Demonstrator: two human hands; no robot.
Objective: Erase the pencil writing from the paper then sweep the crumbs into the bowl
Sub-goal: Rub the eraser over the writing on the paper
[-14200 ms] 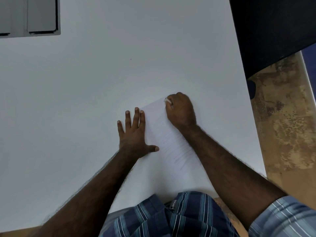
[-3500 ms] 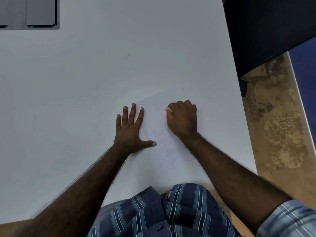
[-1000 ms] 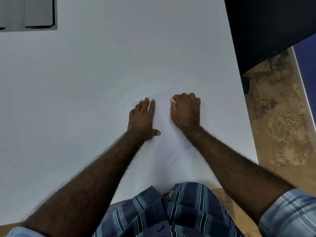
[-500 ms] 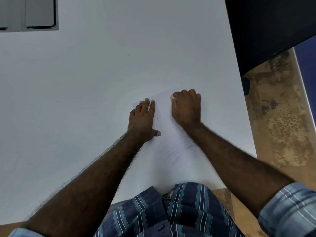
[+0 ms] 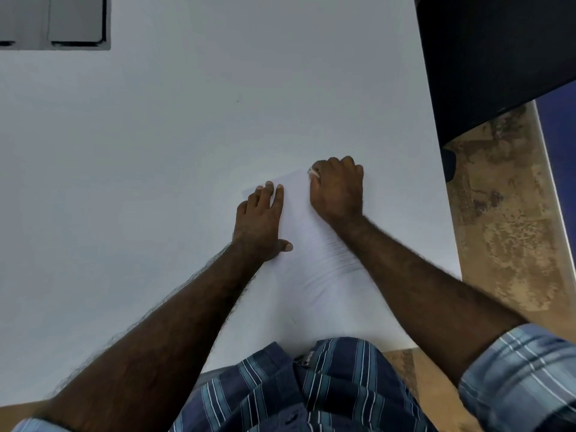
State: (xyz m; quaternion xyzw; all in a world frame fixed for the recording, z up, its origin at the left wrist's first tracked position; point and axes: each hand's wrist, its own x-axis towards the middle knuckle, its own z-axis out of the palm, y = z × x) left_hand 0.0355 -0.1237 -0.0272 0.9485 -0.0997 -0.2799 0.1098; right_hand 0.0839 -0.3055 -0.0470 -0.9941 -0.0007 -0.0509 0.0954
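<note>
A white sheet of paper [image 5: 308, 244] lies on the white table [image 5: 156, 182] in front of me, with faint pencil lines on its lower half. My left hand [image 5: 260, 222] presses flat on the paper's left side, fingers straight, thumb out to the right. My right hand [image 5: 338, 190] is curled at the paper's top right corner and pinches a small white eraser [image 5: 313, 173] against the sheet. No bowl is in view, and I cannot make out any crumbs.
A grey device [image 5: 53, 23] sits at the table's far left corner. A black panel [image 5: 498, 57] overhangs the table's right side. Beyond the right edge lies a mottled tan floor [image 5: 505, 229]. My striped shirt [image 5: 296, 388] fills the bottom.
My right hand with the eraser has slid slightly up and to the right, to the paper's top corner. My left hand has stayed pressed on the sheet.
</note>
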